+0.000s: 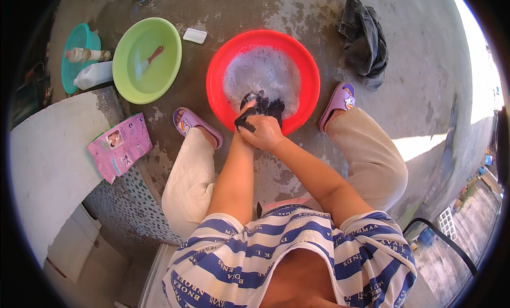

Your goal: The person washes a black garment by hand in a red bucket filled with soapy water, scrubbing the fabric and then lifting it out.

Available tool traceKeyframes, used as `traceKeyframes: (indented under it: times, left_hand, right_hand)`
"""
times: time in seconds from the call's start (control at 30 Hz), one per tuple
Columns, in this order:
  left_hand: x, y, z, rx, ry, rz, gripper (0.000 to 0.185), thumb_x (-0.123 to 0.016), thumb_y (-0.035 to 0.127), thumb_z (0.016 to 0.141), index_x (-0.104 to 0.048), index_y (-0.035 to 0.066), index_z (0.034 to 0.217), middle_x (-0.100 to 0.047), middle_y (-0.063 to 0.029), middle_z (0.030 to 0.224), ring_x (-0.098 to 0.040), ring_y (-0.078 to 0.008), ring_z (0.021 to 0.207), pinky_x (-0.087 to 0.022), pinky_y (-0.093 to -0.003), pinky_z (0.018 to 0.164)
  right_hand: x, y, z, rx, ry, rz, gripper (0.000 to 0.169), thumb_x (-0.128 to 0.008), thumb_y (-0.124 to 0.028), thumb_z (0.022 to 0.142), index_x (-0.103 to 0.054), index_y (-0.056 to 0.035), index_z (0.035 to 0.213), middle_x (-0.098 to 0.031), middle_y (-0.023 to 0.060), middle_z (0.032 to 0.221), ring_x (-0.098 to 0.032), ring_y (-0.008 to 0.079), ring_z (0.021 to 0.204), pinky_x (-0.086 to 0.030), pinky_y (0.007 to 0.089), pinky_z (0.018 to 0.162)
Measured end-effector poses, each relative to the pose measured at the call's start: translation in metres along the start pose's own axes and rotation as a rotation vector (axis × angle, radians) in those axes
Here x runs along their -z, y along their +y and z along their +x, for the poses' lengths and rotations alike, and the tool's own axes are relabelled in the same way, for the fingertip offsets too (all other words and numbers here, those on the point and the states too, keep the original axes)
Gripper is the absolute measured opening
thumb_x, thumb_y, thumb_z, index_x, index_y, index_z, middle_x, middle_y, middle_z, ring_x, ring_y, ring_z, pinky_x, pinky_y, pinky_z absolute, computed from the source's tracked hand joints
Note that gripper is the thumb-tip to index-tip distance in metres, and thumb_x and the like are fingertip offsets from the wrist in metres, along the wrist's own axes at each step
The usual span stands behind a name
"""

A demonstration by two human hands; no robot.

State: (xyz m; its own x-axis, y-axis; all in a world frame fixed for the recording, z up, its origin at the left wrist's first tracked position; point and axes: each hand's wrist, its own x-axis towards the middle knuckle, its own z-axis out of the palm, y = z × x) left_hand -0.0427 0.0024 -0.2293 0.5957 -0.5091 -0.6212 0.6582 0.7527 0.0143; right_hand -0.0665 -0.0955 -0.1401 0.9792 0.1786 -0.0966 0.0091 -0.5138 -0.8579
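Observation:
A red plastic basin (pixel 212 78) of foamy, greyish soapy water (pixel 261 71) stands between my feet. At its near rim both my hands hold a wet black cloth garment (pixel 273 108), bunched up and partly dipping into the suds. My left hand (pixel 249 105) is mostly hidden, with the cloth wrapped over it. My right hand (pixel 263 129) lies across the left one near the wrist, its fingers closed on a fold of the cloth.
Dark grey jeans (pixel 364 45) lie on the wet concrete at right. Leftward are a green basin (pixel 119 65) with a brush (pixel 153 55) in water, a white soap dish (pixel 195 35), a white jug (pixel 95 75), a teal basin (pixel 68 49) and a pink packet (pixel 121 144) on a ledge.

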Motion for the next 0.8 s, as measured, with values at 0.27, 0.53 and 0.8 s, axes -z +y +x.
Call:
traceKeyframes:
  times: [0.27, 0.53, 0.8]
  left_hand:
    - [0.003, -0.006, 0.013, -0.378, 0.613, 0.349, 0.034, -0.064, 0.007, 0.087, -0.056, -0.001, 0.119, -0.064, -0.0109, 0.108, -0.065, -0.0236, 0.094, -0.055, -0.0367, 0.079]
    - [-0.008, 0.017, 0.029, -0.463, 0.749, 1.827, 0.074, -0.066, 0.02, 0.085, -0.029, -0.003, 0.144, -0.029, -0.0354, 0.144, -0.035, -0.044, 0.133, -0.031, -0.042, 0.109]
    - [0.008, 0.0, 0.059, -0.291, 0.719, 2.499, 0.054, -0.068, 0.041, 0.08, -0.054, 0.019, 0.127, -0.019, -0.0293, 0.149, -0.028, -0.0528, 0.129, -0.021, -0.0615, 0.106]
  right_hand:
    - [0.045, 0.094, 0.056, -0.374, 0.039, -0.316, 0.042, -0.062, -0.046, 0.083, -0.068, -0.0041, 0.085, -0.066, 0.0213, 0.076, -0.064, 0.0405, 0.079, -0.05, 0.0486, 0.072]
    - [0.044, 0.133, 0.075, -0.209, 0.331, -0.359, 0.067, -0.069, -0.043, 0.08, -0.046, -0.0069, 0.132, -0.048, 0.0199, 0.133, -0.045, 0.0391, 0.122, -0.038, 0.0497, 0.099]
    - [0.016, 0.176, 0.082, -0.354, -0.264, -0.48, 0.061, -0.058, -0.036, 0.087, -0.04, -0.0245, 0.143, -0.029, 0.0104, 0.153, -0.043, 0.0332, 0.128, -0.037, 0.0551, 0.098]
